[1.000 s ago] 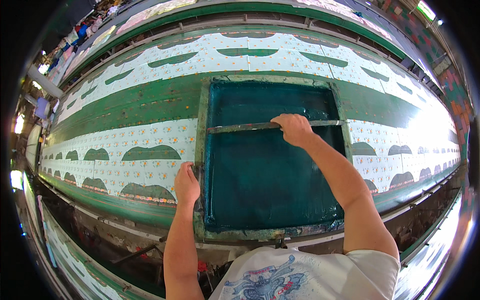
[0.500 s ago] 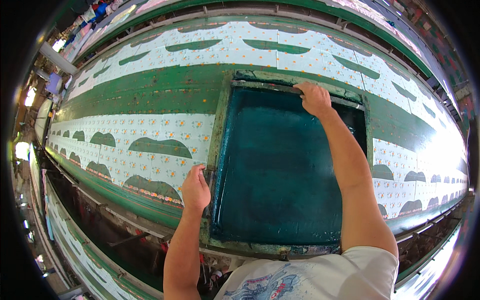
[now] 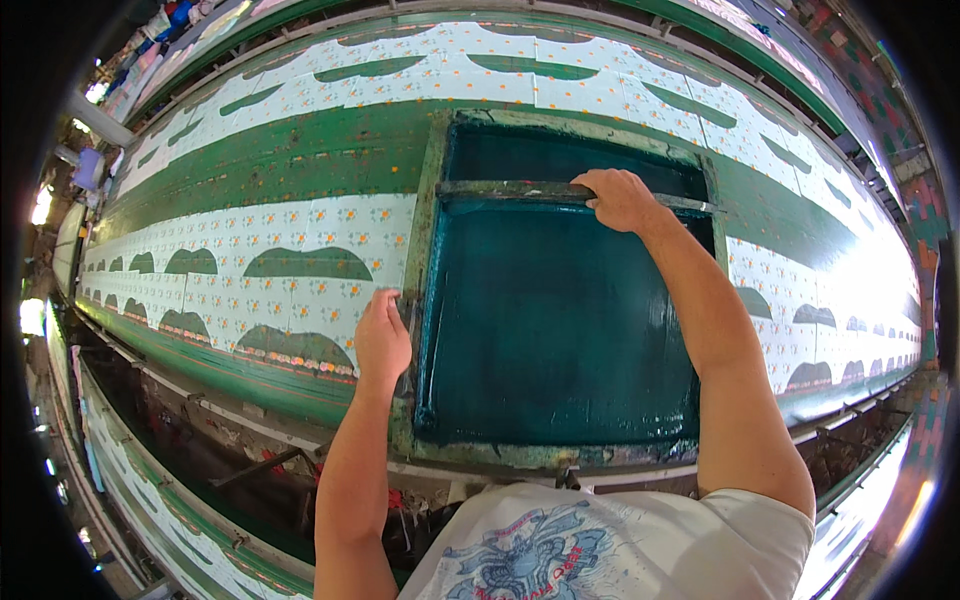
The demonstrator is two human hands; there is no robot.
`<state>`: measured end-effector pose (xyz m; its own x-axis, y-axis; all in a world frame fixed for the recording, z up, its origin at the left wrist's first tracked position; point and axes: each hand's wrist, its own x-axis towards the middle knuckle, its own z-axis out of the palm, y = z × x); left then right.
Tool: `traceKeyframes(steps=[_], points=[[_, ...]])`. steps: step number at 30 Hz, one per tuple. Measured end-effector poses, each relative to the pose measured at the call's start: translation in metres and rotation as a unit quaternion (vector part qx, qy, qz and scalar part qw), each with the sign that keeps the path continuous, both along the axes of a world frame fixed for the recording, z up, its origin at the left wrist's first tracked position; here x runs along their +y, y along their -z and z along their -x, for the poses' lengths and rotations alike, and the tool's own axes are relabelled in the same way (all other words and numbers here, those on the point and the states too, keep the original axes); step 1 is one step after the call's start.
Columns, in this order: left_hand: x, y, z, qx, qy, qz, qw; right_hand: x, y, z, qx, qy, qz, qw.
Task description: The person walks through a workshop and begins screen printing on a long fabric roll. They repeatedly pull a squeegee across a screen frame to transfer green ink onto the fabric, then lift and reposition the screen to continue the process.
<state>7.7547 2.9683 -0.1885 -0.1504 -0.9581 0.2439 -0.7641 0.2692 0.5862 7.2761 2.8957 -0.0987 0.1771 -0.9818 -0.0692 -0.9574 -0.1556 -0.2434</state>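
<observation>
A rectangular screen printing frame (image 3: 424, 215) with a dark teal, ink-wet mesh (image 3: 560, 330) lies on the long green table in front of me. Across its far part runs a squeegee (image 3: 500, 190), a long bar reaching from one side rail toward the other. My right hand (image 3: 622, 200) is closed over the top of this bar, right of its middle. At the left rail, my left hand (image 3: 383, 335) has its fingers curled in against the frame's edge; its fingertips are partly hidden. White fabric pieces with small orange flowers (image 3: 320, 225) lie on both sides of the frame.
More printed white pieces (image 3: 440, 65) run along the table's far side, with a bare green strip (image 3: 270, 160) between the rows. The table's near rail (image 3: 250, 420) passes in front of my body. Other long tables stand beyond and at the lower left (image 3: 150, 500).
The squeegee, in my right hand, has come from the frame's far end toward me, uncovering teal mesh behind it. My left hand stays at the left rail. The view has shifted slightly.
</observation>
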Motion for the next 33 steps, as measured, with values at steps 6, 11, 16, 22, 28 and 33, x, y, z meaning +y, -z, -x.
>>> traceKeyframes(steps=[6, 11, 16, 22, 28, 33], points=[[-0.003, 0.006, -0.005, 0.027, 0.010, -0.013, 0.999, 0.114, 0.001, -0.049, -0.023, -0.012, -0.009, 1.000], [-0.005, 0.003, -0.006, 0.022, 0.000, -0.070, 0.997, 0.210, -0.004, -0.098, -0.008, -0.002, -0.023, 1.000], [-0.008, 0.006, -0.005, 0.009, 0.005, -0.053, 0.999, 0.291, -0.010, -0.138, -0.010, 0.002, -0.026, 1.000], [-0.007, 0.011, -0.005, 0.009, 0.002, -0.040, 0.999, 0.366, -0.007, -0.180, -0.003, 0.019, 0.005, 1.000], [-0.007, 0.010, -0.003, 0.009, -0.003, -0.038, 0.999, 0.375, -0.010, -0.183, 0.030, -0.001, 0.029, 0.999], [-0.008, 0.012, -0.003, 0.002, 0.007, -0.015, 1.000, 0.353, -0.029, -0.157, -0.012, 0.094, -0.110, 0.989]])
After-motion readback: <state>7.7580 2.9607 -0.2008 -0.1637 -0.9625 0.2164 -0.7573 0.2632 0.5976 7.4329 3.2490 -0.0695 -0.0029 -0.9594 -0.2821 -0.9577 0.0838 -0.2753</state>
